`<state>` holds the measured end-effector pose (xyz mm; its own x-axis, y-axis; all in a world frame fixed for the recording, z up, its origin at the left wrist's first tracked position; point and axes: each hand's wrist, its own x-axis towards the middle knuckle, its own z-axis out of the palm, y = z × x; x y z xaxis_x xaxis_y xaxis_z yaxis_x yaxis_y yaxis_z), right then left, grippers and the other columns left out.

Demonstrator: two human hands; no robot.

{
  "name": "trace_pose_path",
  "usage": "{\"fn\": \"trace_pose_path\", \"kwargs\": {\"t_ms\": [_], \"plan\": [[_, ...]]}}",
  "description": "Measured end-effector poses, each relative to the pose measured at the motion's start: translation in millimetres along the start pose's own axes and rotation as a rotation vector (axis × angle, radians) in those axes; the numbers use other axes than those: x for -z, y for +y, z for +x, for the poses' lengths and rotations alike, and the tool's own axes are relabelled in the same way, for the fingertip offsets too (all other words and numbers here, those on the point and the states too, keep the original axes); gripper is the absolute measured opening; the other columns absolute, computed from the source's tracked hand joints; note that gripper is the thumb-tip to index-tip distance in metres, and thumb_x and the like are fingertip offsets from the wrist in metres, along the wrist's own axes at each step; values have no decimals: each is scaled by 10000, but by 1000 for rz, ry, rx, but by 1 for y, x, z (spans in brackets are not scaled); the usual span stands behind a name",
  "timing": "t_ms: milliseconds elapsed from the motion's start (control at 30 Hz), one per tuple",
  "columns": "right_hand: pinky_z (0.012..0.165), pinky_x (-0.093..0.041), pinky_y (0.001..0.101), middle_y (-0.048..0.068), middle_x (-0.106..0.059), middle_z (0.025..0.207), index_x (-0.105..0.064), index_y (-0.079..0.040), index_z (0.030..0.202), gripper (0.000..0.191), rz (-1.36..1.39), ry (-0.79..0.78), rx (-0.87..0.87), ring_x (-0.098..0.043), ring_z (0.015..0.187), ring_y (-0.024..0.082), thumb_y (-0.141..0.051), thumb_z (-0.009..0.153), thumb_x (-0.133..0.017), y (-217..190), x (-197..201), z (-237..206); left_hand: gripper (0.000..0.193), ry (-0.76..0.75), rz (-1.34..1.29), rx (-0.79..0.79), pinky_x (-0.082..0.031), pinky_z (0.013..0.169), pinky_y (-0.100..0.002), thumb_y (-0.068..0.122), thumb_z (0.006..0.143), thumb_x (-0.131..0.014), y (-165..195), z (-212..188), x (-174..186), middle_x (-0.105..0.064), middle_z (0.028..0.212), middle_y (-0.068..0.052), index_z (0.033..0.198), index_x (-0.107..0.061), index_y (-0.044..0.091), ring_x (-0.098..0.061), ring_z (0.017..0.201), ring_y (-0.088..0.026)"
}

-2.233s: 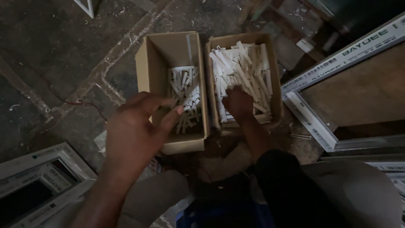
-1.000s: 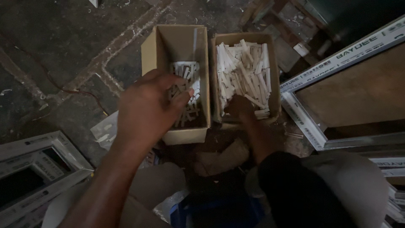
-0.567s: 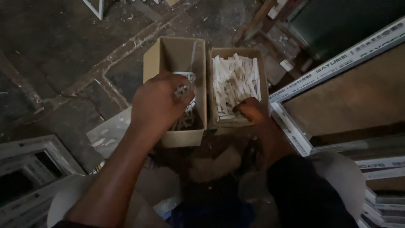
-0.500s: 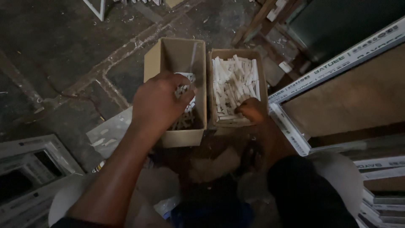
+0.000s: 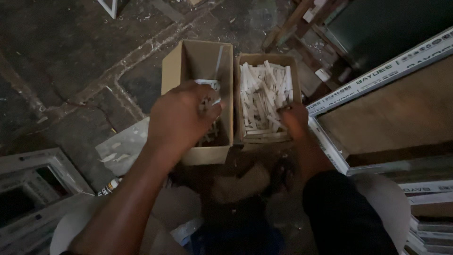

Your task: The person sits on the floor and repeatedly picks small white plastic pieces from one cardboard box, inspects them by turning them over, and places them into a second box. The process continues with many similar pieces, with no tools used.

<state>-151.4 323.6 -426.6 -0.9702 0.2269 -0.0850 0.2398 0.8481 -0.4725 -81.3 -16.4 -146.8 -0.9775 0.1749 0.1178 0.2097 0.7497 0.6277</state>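
Cardboard box, left (image 5: 198,61): open-topped, standing on the dark stone floor (image 5: 71,52), partly filled with small white plastic pieces (image 5: 211,134) at the end nearer the person. The left hand (image 5: 181,120) reaches into it from above; its fingers (image 5: 207,111) are curled downward over the pieces, which lie directly beneath and just beyond the fingertips. Whether any piece is actually pinched cannot be told, since the back of the hand hides the contact.

Cardboard box, right (image 5: 245,59): touching the left box side by side, filled nearly to the rim with white plastic strips (image 5: 262,99) lying loosely heaped. The right hand (image 5: 295,118) rests at the near right corner of this box, its fingers bent and closed down on the strips there; the strips spread away from the fingertips toward the far end.

White window frame (image 5: 377,75): leaning just right of the right hand, enclosing a brown panel.

White frame section (image 5: 28,184): lying on the floor, well to the left of the left forearm.
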Motion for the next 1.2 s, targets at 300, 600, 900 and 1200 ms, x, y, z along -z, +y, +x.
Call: {"fn": "trace_pose_path", "kwargs": {"t_ms": [300, 600, 900, 1200], "plan": [[782, -563, 513, 208, -746, 920, -761, -85, 1073, 317, -118, -60, 98, -718, 864, 396, -332, 874, -776, -18, 0, -3, 236, 1, -9, -26, -553, 737, -448, 246, 844, -796, 3, 5, -4, -738, 1030, -101, 1034, -783, 106, -714, 865, -323], [887, -545, 531, 238, -737, 1019, -746, -48, 1052, 349, -309, -233, 123, -703, 986, 428, -370, 953, -653, -26, -14, 29, 273, 8, 31, -26, -556, 744, -461, 267, 838, -796, 2, 14, -10, -736, 1022, -116, 1056, -778, 104, -712, 856, -340], [863, -563, 497, 216, -749, 965, -796, -81, 1011, 309, -165, -157, 139, -714, 924, 402, -352, 918, -679, -29, -13, 37, 183, -74, 47, 18, -560, 757, -465, 264, 859, -751, -11, 20, -19, -723, 988, -118, 995, -781, 145, -715, 834, -340], [473, -390, 283, -2, -587, 661, -764, -37, 1032, 298, 789, -541, 45, -490, 512, 86, -319, 940, -736, -137, 89, -8, 317, 28, -239, 129, -582, 842, -377, 297, 921, -739, -38, 18, -46, -772, 1101, -132, 1180, -760, 115, -753, 932, -269]]}}
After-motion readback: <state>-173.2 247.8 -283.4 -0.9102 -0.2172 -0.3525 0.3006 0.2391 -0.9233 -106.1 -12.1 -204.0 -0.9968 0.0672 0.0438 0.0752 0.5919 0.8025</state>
